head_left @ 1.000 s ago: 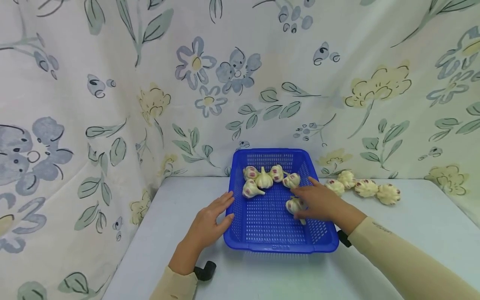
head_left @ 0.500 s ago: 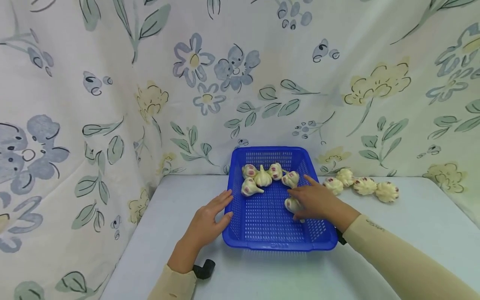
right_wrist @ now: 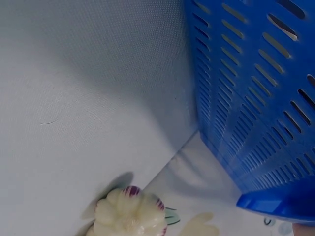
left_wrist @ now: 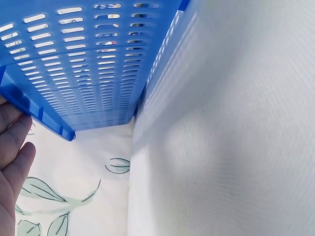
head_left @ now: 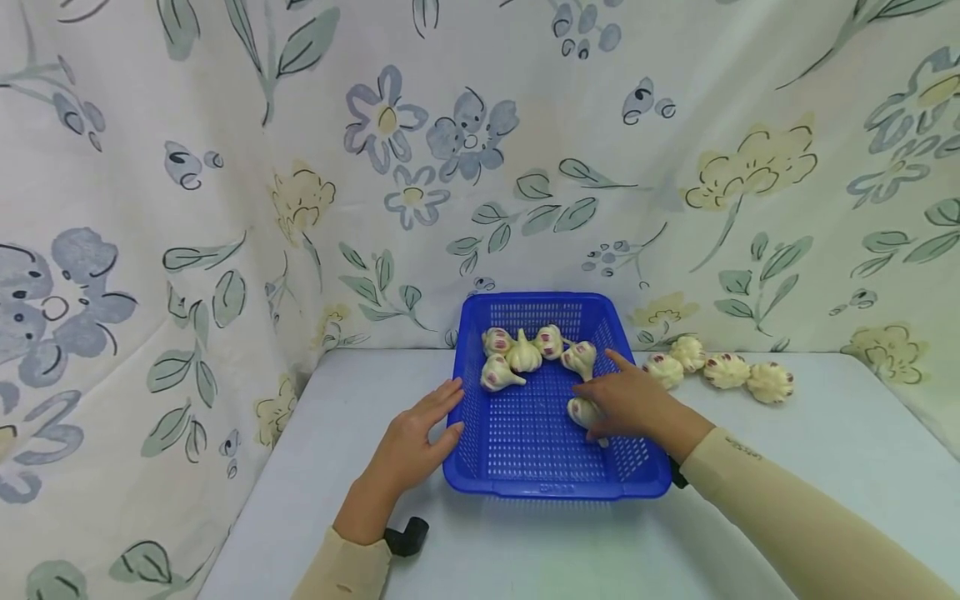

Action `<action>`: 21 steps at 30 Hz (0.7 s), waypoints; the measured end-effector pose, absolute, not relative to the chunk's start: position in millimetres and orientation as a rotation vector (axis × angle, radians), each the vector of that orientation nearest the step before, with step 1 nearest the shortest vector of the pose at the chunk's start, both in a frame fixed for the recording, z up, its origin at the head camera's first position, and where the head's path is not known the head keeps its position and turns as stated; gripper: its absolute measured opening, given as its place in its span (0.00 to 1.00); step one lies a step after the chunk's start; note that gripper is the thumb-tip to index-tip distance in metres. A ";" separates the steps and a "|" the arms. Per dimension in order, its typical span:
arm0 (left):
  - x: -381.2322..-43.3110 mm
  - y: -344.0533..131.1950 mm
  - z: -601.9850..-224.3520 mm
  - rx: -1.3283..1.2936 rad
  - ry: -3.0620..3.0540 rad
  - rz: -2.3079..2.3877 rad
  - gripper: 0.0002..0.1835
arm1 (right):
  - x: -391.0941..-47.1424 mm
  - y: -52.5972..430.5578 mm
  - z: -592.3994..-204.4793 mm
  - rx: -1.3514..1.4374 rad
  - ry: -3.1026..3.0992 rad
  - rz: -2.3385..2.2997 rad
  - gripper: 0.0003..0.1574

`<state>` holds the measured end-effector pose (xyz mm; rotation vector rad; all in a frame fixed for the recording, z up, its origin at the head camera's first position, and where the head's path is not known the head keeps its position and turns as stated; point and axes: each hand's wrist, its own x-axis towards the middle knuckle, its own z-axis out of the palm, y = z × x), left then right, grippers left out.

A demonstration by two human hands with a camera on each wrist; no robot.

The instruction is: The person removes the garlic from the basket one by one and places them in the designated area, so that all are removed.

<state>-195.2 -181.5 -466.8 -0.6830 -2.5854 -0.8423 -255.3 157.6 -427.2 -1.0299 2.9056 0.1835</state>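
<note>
My right hand [head_left: 630,404] reaches over the right side of the blue plastic basket [head_left: 555,490]. It pinches a garlic bulb [head_left: 582,412] near the basket's floor, its thumb by the stem and part of the bulb hidden under the fingers. Several more bulbs, among them an upright garlic bulb [head_left: 524,357], lie together at the basket's back left. My left hand [head_left: 411,437] rests its extended fingers against the basket's left rim; the left wrist view shows these fingers [left_wrist: 17,135] at the blue rim [left_wrist: 44,115].
Right of the basket, several braided-looking garlic bulbs [head_left: 726,372] lie in a row at the table's back edge; one garlic bulb [right_wrist: 130,214] shows in the right wrist view. A floral curtain [head_left: 465,217] hangs behind and left of the white table [head_left: 337,417].
The whole scene has shifted slightly up and left as the head view moves. Both hands keep their places at the basket, and the right hand stays on the same bulb.
</note>
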 end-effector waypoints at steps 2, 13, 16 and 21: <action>-195.3 -181.7 -466.8 -0.684 -2.586 -0.840 0.26 | -255.7 157.4 -427.7 -1.033 2.907 0.193 0.45; -195.5 -180.6 -466.6 -0.685 -2.596 -0.845 0.26 | -258.1 157.2 -429.8 -0.967 2.897 0.180 0.41; -195.2 -180.3 -466.3 -0.682 -2.596 -0.849 0.26 | -256.4 158.0 -429.2 -0.952 2.914 0.101 0.39; -195.7 -181.4 -467.4 -0.691 -2.590 -0.861 0.26 | -255.5 158.1 -428.5 -0.954 2.948 -0.037 0.38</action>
